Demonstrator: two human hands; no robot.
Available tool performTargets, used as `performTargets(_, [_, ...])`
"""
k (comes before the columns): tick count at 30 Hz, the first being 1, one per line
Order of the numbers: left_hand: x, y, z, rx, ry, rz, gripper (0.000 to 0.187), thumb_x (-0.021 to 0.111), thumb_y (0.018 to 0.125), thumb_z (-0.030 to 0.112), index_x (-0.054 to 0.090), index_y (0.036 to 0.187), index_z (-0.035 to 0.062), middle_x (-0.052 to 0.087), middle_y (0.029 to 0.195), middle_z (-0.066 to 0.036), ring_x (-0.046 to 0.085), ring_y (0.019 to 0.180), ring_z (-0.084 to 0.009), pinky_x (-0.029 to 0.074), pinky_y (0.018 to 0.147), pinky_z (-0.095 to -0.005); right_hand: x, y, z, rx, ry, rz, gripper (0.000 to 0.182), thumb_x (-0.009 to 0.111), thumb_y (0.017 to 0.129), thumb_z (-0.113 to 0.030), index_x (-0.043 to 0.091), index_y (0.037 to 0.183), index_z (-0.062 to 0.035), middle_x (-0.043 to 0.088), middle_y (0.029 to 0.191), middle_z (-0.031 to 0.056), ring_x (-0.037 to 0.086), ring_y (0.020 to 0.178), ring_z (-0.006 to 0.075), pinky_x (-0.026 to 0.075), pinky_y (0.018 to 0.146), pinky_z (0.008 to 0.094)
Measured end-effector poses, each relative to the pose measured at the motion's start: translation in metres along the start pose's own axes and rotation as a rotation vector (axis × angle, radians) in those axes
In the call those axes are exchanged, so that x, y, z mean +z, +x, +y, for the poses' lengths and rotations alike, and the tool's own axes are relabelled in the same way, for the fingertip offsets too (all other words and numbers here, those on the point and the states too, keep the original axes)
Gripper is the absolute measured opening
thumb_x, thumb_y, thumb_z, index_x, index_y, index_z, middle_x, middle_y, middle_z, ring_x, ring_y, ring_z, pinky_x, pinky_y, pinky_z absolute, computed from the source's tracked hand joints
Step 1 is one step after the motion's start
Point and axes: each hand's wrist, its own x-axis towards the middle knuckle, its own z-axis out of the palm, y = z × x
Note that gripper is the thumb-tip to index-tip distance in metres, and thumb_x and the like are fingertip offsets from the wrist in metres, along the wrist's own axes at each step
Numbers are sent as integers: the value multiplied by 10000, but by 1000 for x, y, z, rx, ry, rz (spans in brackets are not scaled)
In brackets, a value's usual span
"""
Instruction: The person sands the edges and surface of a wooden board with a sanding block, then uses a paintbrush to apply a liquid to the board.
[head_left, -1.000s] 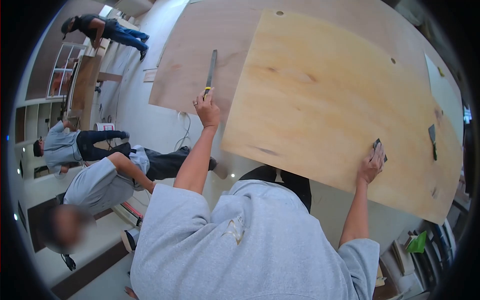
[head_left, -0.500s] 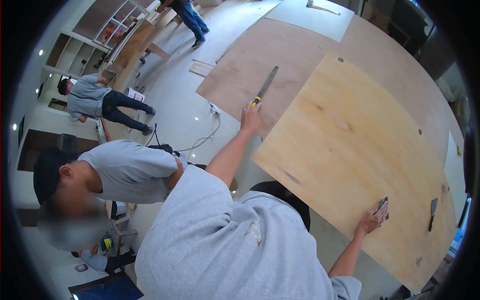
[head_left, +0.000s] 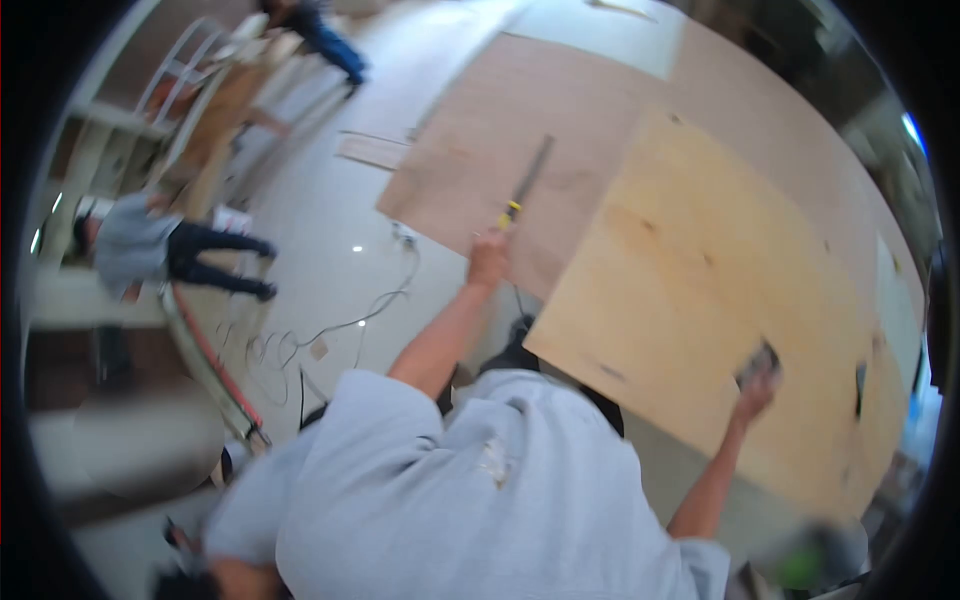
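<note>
Head view, blurred by camera motion. The left hand (head_left: pixel 488 256) is closed around the yellow handle end of a long flat metal tool (head_left: pixel 527 184); the blade runs up and away from the grip across the darker brown plywood sheet (head_left: pixel 470 150). Whether the blade lies flat on that sheet cannot be told. The right hand (head_left: pixel 757 385) is pressed down on a small dark pad (head_left: pixel 762 357), fingers curled over its top, on the pale plywood panel (head_left: pixel 720 290). That panel lies over the brown sheet, its near edge just below the right grip. A dark-handled scraper (head_left: pixel 860 388) lies on the panel just beyond the right hand.

Judgement: the pad is best kept flat under an even palm, so that no corner digs into the veneer. The long tool should be held by the handle only, with the blade kept low to the sheet. The scraper is close enough to be knocked by a wide stroke.

Another person in a grey top (head_left: pixel 130 245) is bent over far to the left.
</note>
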Motion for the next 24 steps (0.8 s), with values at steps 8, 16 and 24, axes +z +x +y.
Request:
performTargets(8, [-52,4,14,179,-296,115,417,711,899,73,720,1313,118,664,1313,-154,618,1202,-321,461,1058,-468,200,-86,-196,194,383,-573,492,718,995,-321,640,1314,46,744,1111,135,692,996,177,550,893,332])
performTargets(16, [-93,8,82,141,-830,28,371,582,1030,93,644,1393,49,574,1508,-128,579,1315,-266,452,1099,-395,275,-195,-294,141,282,-653,370,545,1057,-327,661,1289,-64,682,1244,233,655,1187,369,536,975,450])
performTargets(24, [-76,-9,174,205,-1279,-578,582,275,1158,345,289,1645,29,366,1656,-174,356,1508,-230,279,1220,-339,239,-194,-282,849,1241,-741,692,395,1060,-657,534,1407,-75,706,1104,152,694,924,258,559,772,439])
